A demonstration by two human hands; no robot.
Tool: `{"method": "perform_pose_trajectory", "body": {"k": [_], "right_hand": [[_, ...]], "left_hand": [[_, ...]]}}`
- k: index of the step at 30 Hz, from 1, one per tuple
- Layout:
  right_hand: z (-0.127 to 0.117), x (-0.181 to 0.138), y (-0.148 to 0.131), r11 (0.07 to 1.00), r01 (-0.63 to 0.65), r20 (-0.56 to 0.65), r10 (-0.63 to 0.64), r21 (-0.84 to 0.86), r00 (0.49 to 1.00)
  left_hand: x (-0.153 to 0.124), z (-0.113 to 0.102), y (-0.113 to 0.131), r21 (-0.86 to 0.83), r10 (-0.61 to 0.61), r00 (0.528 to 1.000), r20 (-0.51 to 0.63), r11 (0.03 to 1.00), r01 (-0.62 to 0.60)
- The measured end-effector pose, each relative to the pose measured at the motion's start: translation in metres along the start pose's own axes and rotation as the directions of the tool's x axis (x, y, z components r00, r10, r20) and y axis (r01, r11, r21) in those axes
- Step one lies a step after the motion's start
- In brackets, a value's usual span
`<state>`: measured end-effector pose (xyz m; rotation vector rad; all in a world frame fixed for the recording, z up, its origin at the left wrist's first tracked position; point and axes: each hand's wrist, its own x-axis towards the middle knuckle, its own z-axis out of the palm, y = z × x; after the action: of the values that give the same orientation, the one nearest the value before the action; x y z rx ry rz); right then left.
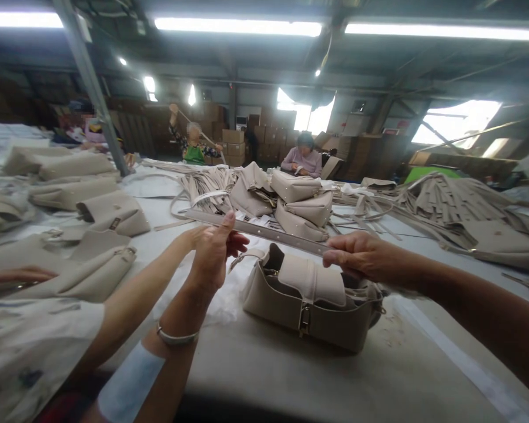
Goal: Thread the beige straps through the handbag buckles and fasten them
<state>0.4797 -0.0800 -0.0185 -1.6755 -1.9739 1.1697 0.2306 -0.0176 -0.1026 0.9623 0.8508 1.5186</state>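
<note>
grey worktable (291,376), taut beige punched strap (264,230) between left hand (214,249) and right hand (357,255)

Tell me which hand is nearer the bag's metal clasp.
Right. The right hand holds the strap just above the bag, up and right of the clasp. The left hand grips the strap's other end, farther off, left of the bag.

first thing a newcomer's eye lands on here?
Centre frame: the left hand and right hand hold a long beige strap stretched between them, above an open beige handbag on the table. Behind it sit a heap of handbags and piles of loose straps.
</note>
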Motion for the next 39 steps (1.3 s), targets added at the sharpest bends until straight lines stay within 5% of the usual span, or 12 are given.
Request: {"method": "perform_pose_trajectory", "body": {"k": [8, 13, 20, 25, 32, 39], "right_hand": [[-0.014, -0.003, 0.019, 0.991, 0.059, -0.182, -0.036, 0.12, 0.983], [-0.002, -0.009, 0.018, 0.969, 0.031, -0.098, -0.007, 0.245, 0.995], [-0.004, -0.03, 0.037, 0.895, 0.056, -0.128, 0.001, 0.443, 0.992], [-0.006, -0.035, 0.051, 0.868, 0.058, -0.081, -0.02, 0.494, 0.996], [-0.004, -0.042, 0.068, 0.875, 0.065, -0.017, -0.065, 0.481, 0.998], [0.001, -0.046, 0.08, 0.977, -0.063, 0.145, 0.033, 0.203, 0.989]], "left_hand": [[-0.025, -0.031, -0.053, 0.282, -0.299, 0.954, -0.026, 0.913, 0.294], [-0.021, -0.023, -0.065, -0.232, -0.533, 0.846, -0.015, 0.825, 0.516], [0.012, 0.001, -0.041, -0.49, -0.221, 0.975, -0.021, 0.852, 0.182], [0.023, 0.024, -0.017, -0.488, 0.024, 0.996, 0.085, 0.873, 0.02], [0.014, 0.045, -0.009, -0.438, -0.027, 0.977, 0.213, 0.891, 0.12], [-0.007, 0.056, -0.005, -0.349, -0.036, 0.962, 0.27, 0.928, 0.132]]}}
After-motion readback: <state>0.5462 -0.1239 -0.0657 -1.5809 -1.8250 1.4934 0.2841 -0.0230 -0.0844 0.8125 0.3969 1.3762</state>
